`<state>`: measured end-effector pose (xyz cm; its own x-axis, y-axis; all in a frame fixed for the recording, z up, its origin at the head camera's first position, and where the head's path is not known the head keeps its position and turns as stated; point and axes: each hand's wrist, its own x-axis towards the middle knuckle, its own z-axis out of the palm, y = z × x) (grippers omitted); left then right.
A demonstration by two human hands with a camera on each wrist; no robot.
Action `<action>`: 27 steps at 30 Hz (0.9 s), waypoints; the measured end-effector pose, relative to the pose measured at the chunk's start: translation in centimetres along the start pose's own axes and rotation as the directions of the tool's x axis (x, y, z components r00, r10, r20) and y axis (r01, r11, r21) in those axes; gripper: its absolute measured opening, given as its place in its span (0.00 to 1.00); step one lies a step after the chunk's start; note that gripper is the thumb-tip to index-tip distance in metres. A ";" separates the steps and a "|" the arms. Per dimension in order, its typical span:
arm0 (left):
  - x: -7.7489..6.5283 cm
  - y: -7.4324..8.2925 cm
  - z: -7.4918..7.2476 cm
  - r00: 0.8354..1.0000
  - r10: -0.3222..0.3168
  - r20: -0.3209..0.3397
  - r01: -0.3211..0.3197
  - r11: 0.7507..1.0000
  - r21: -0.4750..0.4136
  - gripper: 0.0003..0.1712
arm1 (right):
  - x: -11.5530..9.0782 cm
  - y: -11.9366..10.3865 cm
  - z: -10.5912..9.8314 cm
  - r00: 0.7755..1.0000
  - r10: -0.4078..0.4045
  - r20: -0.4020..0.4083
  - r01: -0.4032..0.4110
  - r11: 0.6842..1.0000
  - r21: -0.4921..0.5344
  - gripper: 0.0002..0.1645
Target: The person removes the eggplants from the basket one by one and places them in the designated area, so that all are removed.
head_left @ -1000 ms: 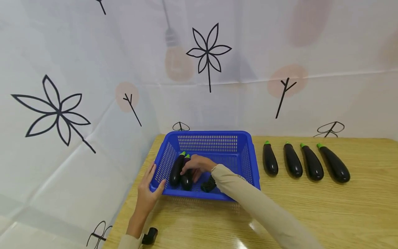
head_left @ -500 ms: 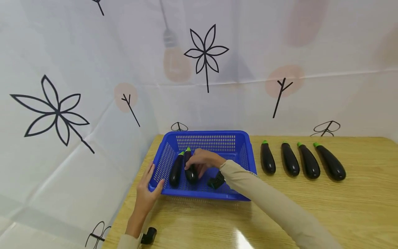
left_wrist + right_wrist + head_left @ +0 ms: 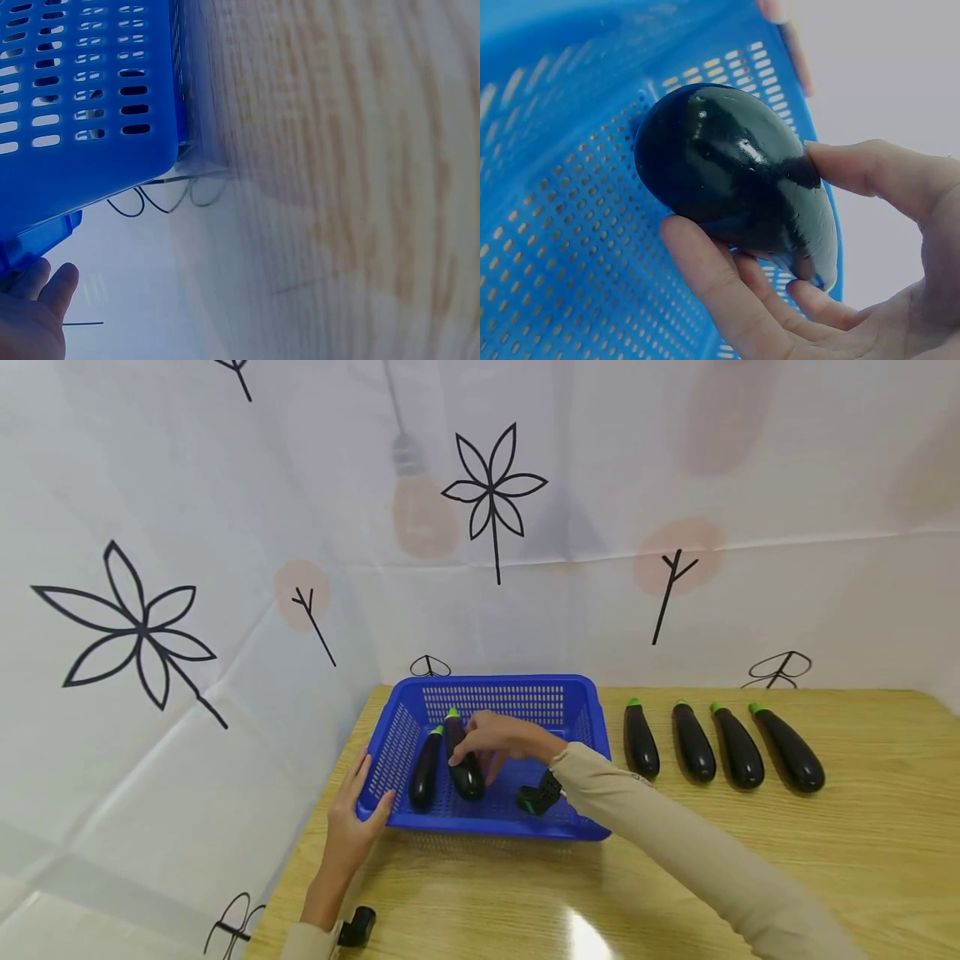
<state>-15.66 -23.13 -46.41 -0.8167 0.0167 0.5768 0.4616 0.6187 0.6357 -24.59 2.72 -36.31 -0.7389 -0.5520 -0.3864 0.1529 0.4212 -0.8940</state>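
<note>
Right hand (image 3: 501,735): fingers partly closed, gripping 1 glossy black, green-tipped eggplant (image 3: 468,781) inside the blue perforated plastic basket (image 3: 480,824). Left hand (image 3: 352,820): thumb and fingers widely parted, holding the rim at 8 o'clock. 2nd eggplant (image 3: 424,772) lies at 9 o'clock of the first; 4 similar eggplants (image 3: 693,743) lie on the wood-grain worktop (image 3: 862,852), 3 o'clock of the basket.

The plain beige right sleeve (image 3: 697,852) is long and softly creased, the matching left sleeve (image 3: 307,942) shows only its end — both leave the right hand (image 3: 498,737) and left hand (image 3: 352,827) bare — and the left wrist camera (image 3: 358,927) and right wrist camera (image 3: 542,793) are small, black and blocky.
</note>
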 end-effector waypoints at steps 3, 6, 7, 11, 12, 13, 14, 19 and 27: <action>0.1 0.0 -0.1 1.000 -0.009 -0.003 0.009 1.000 0.006 0.40 | -0.9 -0.2 -0.2 1.000 -0.004 -0.004 0.004 1.000 0.006 0.34; 0.1 0.1 -0.2 1.000 -0.014 -0.003 0.014 1.000 0.010 0.39 | -1.7 -0.1 -0.5 1.000 -0.003 -0.005 0.003 1.000 0.011 0.43; 0.2 0.1 -0.2 1.000 -0.015 -0.002 0.015 1.000 0.012 0.40 | -2.0 -0.1 -0.6 1.000 -0.002 -0.004 0.002 1.000 0.011 0.44; 0.2 0.1 -0.3 1.000 -0.018 0.005 0.018 1.000 0.015 0.40 | -3.0 0.1 -0.8 1.000 -0.002 -0.005 0.002 1.000 0.013 0.44; 0.2 0.2 -0.3 1.000 -0.021 0.006 0.020 1.000 0.014 0.40 | -3.3 0.1 -0.9 1.000 -0.002 -0.006 0.002 1.000 0.016 0.44; 0.2 0.2 -0.3 1.000 -0.022 0.008 0.022 1.000 0.015 0.40 | -3.5 0.2 -0.9 1.000 -0.004 -0.006 0.004 1.000 0.015 0.44; 0.2 0.2 -0.3 1.000 -0.022 0.009 0.022 1.000 0.015 0.40 | -3.7 0.3 -1.0 1.000 -0.007 -0.010 0.007 1.000 0.011 0.44; 0.1 0.1 -0.2 1.000 -0.018 0.008 0.017 1.000 0.011 0.40 | -4.8 0.6 -1.4 1.000 -0.021 -0.010 0.021 1.000 0.006 0.43; 0.1 0.2 -0.1 1.000 -0.018 0.011 0.018 1.000 0.008 0.39 | -6.5 1.0 -2.2 0.999 -0.023 -0.041 0.023 1.000 -0.001 0.43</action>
<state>-15.63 -23.06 -46.15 -0.8287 0.0136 0.5596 0.4440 0.6248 0.6422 -21.10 8.36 -34.22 -0.7688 -0.5311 -0.3563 0.1355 0.4093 -0.9023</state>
